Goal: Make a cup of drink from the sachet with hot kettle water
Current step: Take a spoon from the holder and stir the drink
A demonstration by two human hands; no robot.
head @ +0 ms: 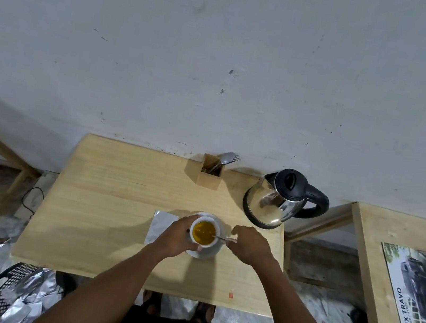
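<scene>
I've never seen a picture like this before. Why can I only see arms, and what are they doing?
The camera sits on the person's head, looking down, so you see only their arms and hands. The left hand keeps a grip on a white cup of yellow drink, which stands on a saucer. The right hand holds a spoon dipped in the drink, probably stirring. On the wooden table you can also see a shiny kettle, a wooden box with cutlery, and a silvery sheet beside the cup, perhaps the sachet.
</scene>
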